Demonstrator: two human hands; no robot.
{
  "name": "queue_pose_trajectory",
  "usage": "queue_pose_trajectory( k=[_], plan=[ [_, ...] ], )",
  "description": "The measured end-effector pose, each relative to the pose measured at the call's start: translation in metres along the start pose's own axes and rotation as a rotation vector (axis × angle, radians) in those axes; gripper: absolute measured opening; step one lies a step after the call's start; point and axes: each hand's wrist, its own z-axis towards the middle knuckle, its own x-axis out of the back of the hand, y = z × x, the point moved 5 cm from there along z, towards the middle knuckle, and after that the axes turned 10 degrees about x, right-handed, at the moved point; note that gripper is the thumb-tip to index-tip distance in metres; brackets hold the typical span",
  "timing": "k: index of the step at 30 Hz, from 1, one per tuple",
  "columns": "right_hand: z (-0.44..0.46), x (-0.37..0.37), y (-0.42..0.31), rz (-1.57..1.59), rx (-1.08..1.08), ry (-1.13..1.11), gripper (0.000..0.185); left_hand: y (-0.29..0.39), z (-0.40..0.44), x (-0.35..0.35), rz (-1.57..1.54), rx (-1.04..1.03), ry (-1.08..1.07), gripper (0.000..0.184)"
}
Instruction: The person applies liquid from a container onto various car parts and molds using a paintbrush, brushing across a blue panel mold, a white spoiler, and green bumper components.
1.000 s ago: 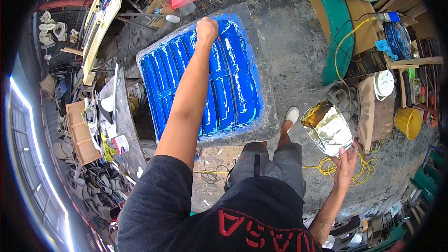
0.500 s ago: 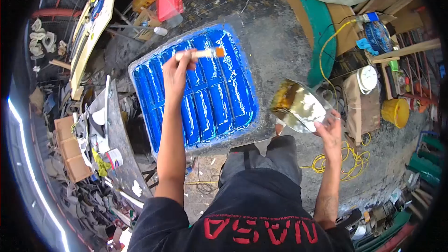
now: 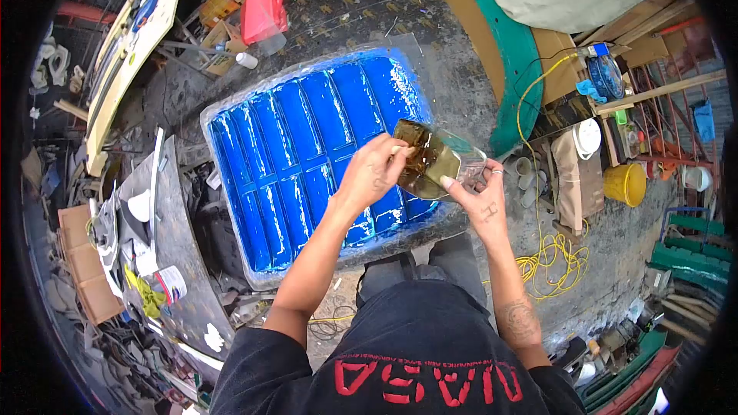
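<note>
l hand (image 3: 377, 173) & r hand (image 3: 483, 204) are close tog. but not touching, open container (image 3: 432, 165) b/w them. r hand is clamped on container's side, thumb on near edge, fingers round the outer end; it's tilted, w/ amber-brown liquid (image 3: 415, 155) inside. l hand is closed on brush (image 3: 397, 150), only a pale bit of handle showing at the fingertips by the container's opening; bristle end hidden, so can't tell if it touches liquid.

container is held above the near r part of blue mould (image 3: 311, 127), a glossy slab w/ 2 rows of long recesses, white glints along the ridges.

further out, r side: yellow cord (image 3: 555, 265) coiled on floor (image 3: 615, 261), yellow bucket (image 3: 624, 184), white-lidded tub (image 3: 587, 138), curved green piece (image 3: 532, 61). far side: small white bottle (image 3: 247, 60) near red bag (image 3: 262, 17). l side: labelled white pot (image 3: 171, 283) beside yellow-green cloth (image 3: 144, 292).
</note>
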Motion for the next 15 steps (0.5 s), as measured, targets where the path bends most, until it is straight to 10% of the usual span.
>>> queue_pose_trajectory(
  k=[15],
  plan=[
    [0.002,-0.030,0.030,0.060,-0.128,0.158,0.068,-0.183,0.028,0.043,-0.733,0.538,0.079,0.024]
  ],
)
